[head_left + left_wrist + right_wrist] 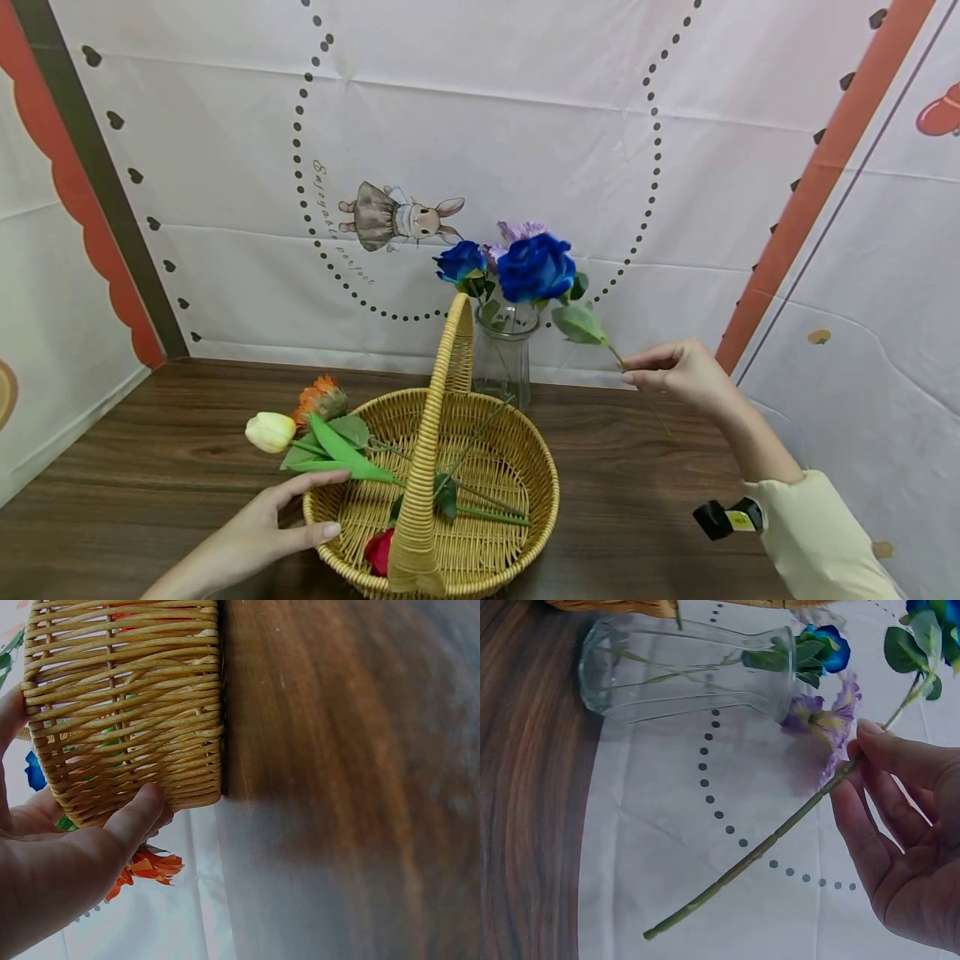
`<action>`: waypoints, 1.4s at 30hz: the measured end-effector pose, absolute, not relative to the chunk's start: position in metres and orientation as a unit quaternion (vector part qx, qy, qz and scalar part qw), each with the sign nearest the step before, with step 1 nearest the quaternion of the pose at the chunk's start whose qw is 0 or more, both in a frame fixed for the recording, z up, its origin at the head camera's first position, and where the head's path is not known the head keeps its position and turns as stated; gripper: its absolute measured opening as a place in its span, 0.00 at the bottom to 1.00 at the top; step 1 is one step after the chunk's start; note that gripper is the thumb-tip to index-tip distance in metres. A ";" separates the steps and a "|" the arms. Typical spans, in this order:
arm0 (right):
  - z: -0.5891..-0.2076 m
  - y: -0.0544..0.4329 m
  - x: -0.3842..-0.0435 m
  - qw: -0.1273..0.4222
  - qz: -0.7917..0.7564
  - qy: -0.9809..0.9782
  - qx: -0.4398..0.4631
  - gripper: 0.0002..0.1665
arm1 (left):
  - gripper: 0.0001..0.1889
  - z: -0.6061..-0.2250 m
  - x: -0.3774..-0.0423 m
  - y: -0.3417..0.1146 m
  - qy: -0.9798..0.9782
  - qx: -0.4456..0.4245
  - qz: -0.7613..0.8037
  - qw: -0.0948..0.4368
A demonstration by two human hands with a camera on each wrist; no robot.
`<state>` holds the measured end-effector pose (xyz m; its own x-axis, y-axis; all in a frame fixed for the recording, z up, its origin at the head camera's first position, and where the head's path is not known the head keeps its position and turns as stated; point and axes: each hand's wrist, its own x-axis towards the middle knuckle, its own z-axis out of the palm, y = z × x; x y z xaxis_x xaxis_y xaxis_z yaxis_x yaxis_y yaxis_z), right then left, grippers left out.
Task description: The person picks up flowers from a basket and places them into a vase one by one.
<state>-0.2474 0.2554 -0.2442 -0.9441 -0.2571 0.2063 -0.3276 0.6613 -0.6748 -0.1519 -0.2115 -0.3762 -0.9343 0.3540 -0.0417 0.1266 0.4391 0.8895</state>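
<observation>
My right hand pinches the stem of a large blue rose between thumb and fingers. Its bloom overlaps the mouth of a clear glass vase in the head view, and the bare stem end slants down below the hand. Inside the vase stand a smaller blue rose and a purple flower. At the left side of a wicker basket, my left hand holds the rim, with other fingers against the outer wall.
A white tulip and an orange flower lean over the basket's left rim, stems inside. A red flower lies near its front. The tall handle arches across. Behind the wooden table hangs a printed white cloth.
</observation>
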 end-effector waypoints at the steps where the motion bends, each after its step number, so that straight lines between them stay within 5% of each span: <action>1: -0.243 0.255 -0.248 0.051 0.388 -0.907 0.156 0.19 | 0.26 -0.376 -0.152 -0.211 0.840 0.143 0.511 0.111; 11: -0.233 0.241 -0.260 0.085 0.508 -0.842 0.158 0.25 | 0.26 -0.376 -0.150 -0.211 0.840 0.148 0.512 0.103; 19: -0.223 0.219 -0.271 0.122 0.584 -0.785 0.166 0.12 | 0.26 -0.375 -0.150 -0.211 0.841 0.146 0.511 0.101; 26: -0.210 0.195 -0.278 0.156 0.592 -0.772 0.171 0.23 | 0.26 -0.374 -0.150 -0.210 0.840 0.145 0.513 0.103; 42: -0.183 0.137 -0.312 0.254 0.656 -0.693 0.155 0.16 | 0.26 -0.375 -0.150 -0.210 0.834 0.150 0.520 0.106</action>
